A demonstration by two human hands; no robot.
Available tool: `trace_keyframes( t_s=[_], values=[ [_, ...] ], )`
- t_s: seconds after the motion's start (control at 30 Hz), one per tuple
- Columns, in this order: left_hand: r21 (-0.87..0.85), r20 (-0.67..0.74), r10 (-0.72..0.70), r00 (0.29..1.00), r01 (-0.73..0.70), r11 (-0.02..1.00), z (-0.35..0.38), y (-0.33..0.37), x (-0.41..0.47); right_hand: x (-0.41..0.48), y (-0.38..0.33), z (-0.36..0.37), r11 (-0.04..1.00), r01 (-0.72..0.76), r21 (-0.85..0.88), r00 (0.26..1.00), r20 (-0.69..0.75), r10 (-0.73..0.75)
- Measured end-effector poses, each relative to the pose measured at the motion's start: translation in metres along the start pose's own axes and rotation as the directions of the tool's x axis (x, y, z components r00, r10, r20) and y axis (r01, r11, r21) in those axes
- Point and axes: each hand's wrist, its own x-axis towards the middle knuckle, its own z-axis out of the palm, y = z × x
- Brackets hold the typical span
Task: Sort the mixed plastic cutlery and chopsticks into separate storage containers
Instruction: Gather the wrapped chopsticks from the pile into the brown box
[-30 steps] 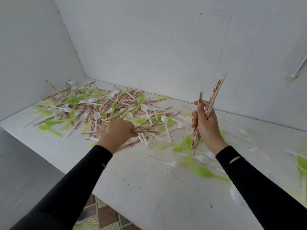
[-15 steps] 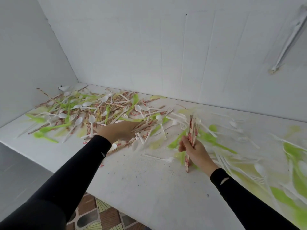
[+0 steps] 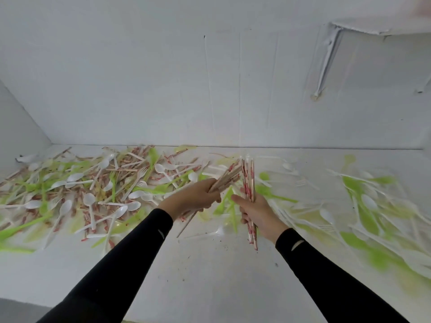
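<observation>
Chopsticks fill both hands in the head view, the only one I have. The left hand point(image 3: 196, 197) sits just left of centre, clenched round a loose sheaf point(image 3: 227, 177) of them that slants up and to the right. The lower ends stick out under the wrist toward the bench point(image 3: 210, 276).

The right hand point(image 3: 258, 213) is just beside it, its fingers point(image 3: 243, 206) wrapped round a tighter bundle point(image 3: 248, 183) of red-printed chopsticks held nearly upright. I judge the upright hold keeps the ends level and the sticks from sliding apart. The top of the slanted sheaf leans in toward the bundle, which reads to me as one handful being fed into the other, so a single load goes off to storage. I cannot tell whether the two lots touch.

Most of the work is still on the bench. The mixed pile point(image 3: 105, 190) of white spoons, forks, green pieces and more chopsticks spreads across the left and middle of the frame, against the back wall point(image 3: 163, 89). A thinner scatter point(image 3: 363, 206) of green and white cutlery lies at the right, too blurred for me to tell pieces apart.

No storage container shows anywhere, so I cannot say where the chopsticks are bound. The sorting looks to be at an early stage.
</observation>
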Motion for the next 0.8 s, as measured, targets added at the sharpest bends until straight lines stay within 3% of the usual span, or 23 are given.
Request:
trace_keyframes(
  t_s=[0.23,0.3,0.4,0.5,0.6,0.7,0.8],
  values=[
    [-0.221,0.075,0.087,0.993,-0.069,0.973,0.016,0.008,0.005,-0.012,0.002,-0.004,0.998,0.014,-0.065,0.963,-0.266,-0.030],
    [-0.221,0.065,0.083,0.994,-0.067,0.973,0.016,0.003,0.008,-0.017,0.007,-0.019,0.992,-0.049,-0.113,0.941,-0.337,0.008],
    [-0.329,-0.051,0.101,0.994,-0.113,0.937,0.028,0.004,0.013,-0.031,0.023,-0.046,0.960,-0.145,-0.241,0.947,-0.316,0.064],
    [-0.391,-0.302,0.106,0.947,-0.224,0.893,0.060,0.013,0.017,-0.045,0.033,-0.054,0.956,0.000,-0.295,0.936,-0.335,-0.104],
    [-0.381,-0.509,0.077,0.857,-0.304,0.873,0.094,0.017,0.013,-0.057,0.026,-0.046,0.953,0.227,-0.201,0.818,-0.492,-0.299],
    [-0.529,-0.565,0.045,0.824,-0.404,0.746,0.122,0.022,0.004,-0.072,0.023,-0.038,0.905,0.388,-0.174,0.698,-0.586,-0.412],
    [-0.564,-0.523,0.084,0.848,-0.418,0.712,0.143,0.023,0.000,-0.082,0.041,-0.036,0.908,0.369,-0.199,0.719,-0.557,-0.415]
  ],
)
